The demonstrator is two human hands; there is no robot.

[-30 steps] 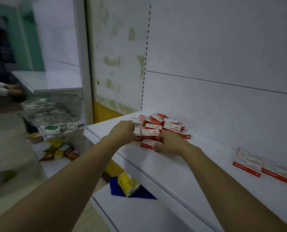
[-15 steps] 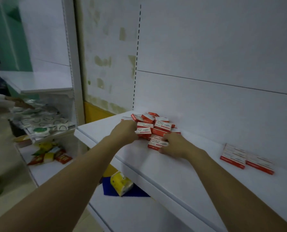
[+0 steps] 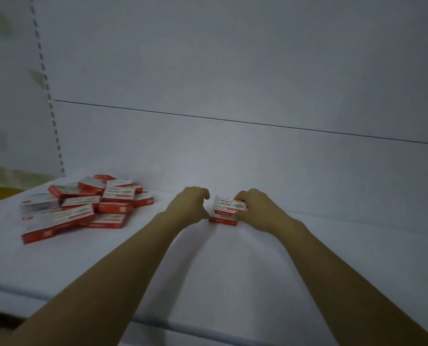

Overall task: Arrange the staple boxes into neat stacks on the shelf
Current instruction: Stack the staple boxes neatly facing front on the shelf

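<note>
A loose pile of red-and-white staple boxes [image 3: 83,208] lies on the left of the white shelf [image 3: 208,270]. Near the middle, by the back panel, a small stack of staple boxes [image 3: 223,219] sits on the shelf. My right hand [image 3: 255,211] grips the top box [image 3: 229,205] of this stack from its right side. My left hand [image 3: 190,206] is at the stack's left edge with its fingers curled. Its lower part meets the bottom box, and whether it holds that box is hidden.
The white back panel [image 3: 233,158] rises right behind the stack. A perforated upright [image 3: 55,136] marks the shelf's left end. The shelf's front edge [image 3: 158,325] runs below my forearms.
Both hands have left the pile and moved right along the shelf. My right hand now holds a box on a small stack. The view has swung right, and the neighbouring shelves are out of sight.
</note>
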